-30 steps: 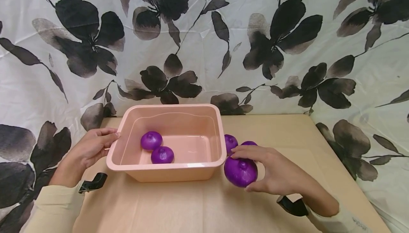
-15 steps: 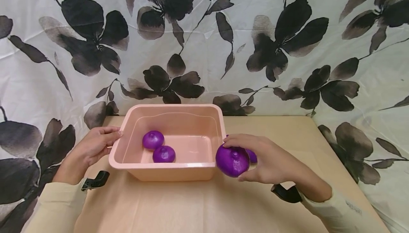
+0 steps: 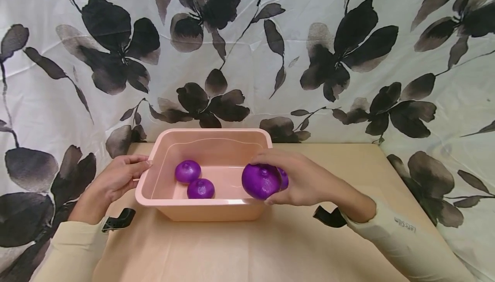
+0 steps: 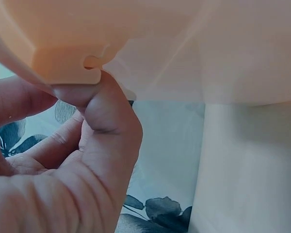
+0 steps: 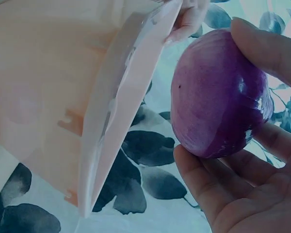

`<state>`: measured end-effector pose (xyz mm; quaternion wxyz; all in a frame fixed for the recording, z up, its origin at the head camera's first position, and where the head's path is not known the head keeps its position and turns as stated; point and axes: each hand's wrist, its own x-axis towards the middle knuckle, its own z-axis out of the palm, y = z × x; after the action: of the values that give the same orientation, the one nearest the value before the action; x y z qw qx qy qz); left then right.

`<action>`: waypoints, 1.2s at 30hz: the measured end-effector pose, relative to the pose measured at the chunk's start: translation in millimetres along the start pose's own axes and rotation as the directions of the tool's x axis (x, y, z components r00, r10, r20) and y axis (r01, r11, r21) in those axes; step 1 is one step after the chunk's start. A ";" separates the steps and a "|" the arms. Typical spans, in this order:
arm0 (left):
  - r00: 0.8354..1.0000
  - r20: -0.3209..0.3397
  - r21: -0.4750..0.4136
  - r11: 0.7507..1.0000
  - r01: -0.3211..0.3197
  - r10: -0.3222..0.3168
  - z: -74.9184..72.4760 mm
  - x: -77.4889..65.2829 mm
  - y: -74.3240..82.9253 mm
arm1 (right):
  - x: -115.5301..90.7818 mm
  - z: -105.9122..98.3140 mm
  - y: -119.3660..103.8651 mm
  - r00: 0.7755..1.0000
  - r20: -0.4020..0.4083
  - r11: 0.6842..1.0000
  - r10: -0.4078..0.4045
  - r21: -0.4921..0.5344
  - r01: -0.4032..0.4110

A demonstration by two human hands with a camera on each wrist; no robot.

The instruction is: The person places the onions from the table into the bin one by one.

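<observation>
A: Left hand status?
B: Left hand pinches the rim of the pink bin at its left end. Left wrist view: a bent digit presses by a notched tab under the rim.

A: Right?
B: Right hand grips a large purple onion, thumb on one side, fingers on the other. Right wrist view has daylight between that onion and the rim, so no contact there.

A: Where's the held onion relative to the bin?
B: Head view puts it across the right end, near the front right corner of the rim. Height over the bin floor: can't tell.

A: Inside?
B: Two onions, left half: rear onion and front onion. Front one overlaps the rear one in view, its lower edge cut off by the front rim.

A: Any more?
B: Sliver of another purple piece behind the held onion. Mostly hidden; can't tell what it sits on.

A: Surroundings?
B: Tan surface beneath, white cloth with dark flowers behind. Both wrists: pale sleeves, black wrist pieces.
</observation>
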<state>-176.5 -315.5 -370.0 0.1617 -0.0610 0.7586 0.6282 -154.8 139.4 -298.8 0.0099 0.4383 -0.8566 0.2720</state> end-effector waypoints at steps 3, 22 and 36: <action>1.000 -0.004 -0.001 1.000 0.000 0.000 -0.2 0.2 -0.4 | 11.4 1.0 -0.2 1.000 0.003 1.000 -0.002 -0.026 0.002; 1.000 0.002 0.001 1.000 -0.021 0.021 0.2 -0.5 -1.4 | 91.9 19.8 -2.0 0.999 0.035 0.999 0.023 -0.032 -0.022; 1.000 0.003 0.021 1.000 -0.018 0.018 -2.8 -3.5 -0.8 | 157.1 47.2 2.8 0.987 0.112 0.988 0.114 -0.112 -0.101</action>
<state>-173.5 -318.8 -369.2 0.1578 -0.0514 0.7655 0.6216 -243.2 1.2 -300.2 -0.0323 0.4056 -0.8914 0.1997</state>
